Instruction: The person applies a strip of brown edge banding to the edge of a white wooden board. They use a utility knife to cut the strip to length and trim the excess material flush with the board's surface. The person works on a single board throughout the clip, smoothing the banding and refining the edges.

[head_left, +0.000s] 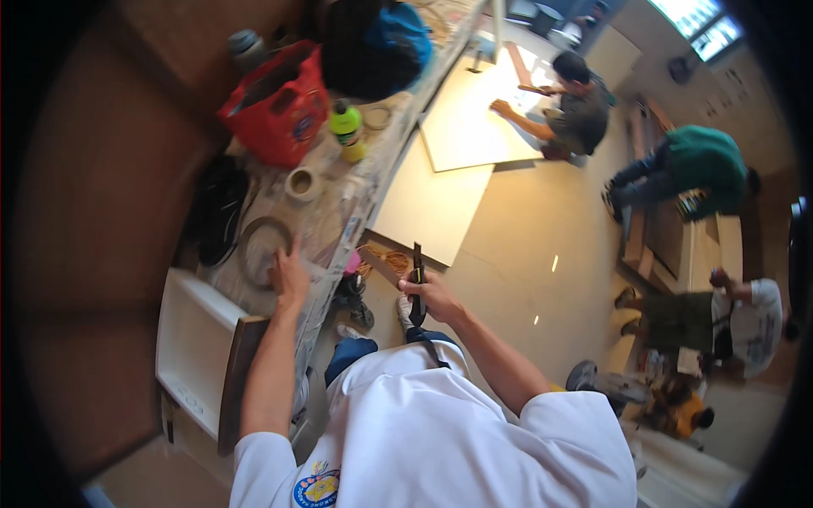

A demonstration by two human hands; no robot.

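My left hand reaches over the dusty bench, index finger stretched, at a greyish tape ring; whether it touches the ring is unclear. In my right hand is a black utility knife, held upright, with a thin brownish strip beside it. A white drawer-like box lies at the bench's near end. Black shoes, a beige tape roll, a yellow-green bottle and a red bag stand farther along. Orange cord is below on the floor.
Pale panels lie right of the bench, where a crouching person works. A person in green bends by long boards. Another person is at the right, someone in yellow below. A brown wall borders the left.
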